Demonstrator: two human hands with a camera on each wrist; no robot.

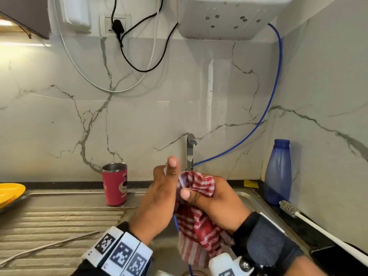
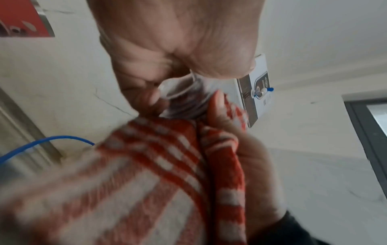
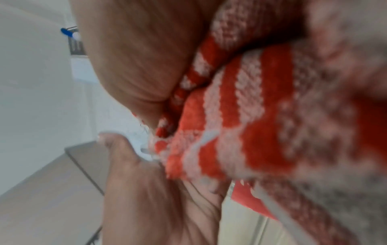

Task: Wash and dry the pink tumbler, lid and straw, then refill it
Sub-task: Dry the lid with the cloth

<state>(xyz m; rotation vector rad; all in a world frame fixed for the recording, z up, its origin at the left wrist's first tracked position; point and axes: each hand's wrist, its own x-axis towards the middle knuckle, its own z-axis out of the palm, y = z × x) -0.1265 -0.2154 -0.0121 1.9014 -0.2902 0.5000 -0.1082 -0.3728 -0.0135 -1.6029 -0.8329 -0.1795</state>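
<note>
The pink tumbler (image 1: pixel 115 185) with a bear print stands open, without a lid, on the steel counter at the back wall. A thin metal straw (image 1: pixel 49 246) lies on the ribbed drainboard at the lower left. Over the sink, my left hand (image 1: pixel 169 182) grips the clear lid (image 2: pixel 184 97) by its edge, thumb pointing up. My right hand (image 1: pixel 199 197) holds a red and white checked cloth (image 1: pixel 199 226) bunched against the lid; the cloth hides most of it. In the right wrist view the cloth (image 3: pixel 240 116) fills the picture, blurred.
The tap (image 1: pixel 191 150) stands just behind my hands, with a blue tube (image 1: pixel 268 104) running up the wall. A blue bottle (image 1: pixel 277 172) and a white bottle brush (image 1: pixel 318 228) are on the right counter. A yellow plate (image 1: pixel 10 193) sits at the far left.
</note>
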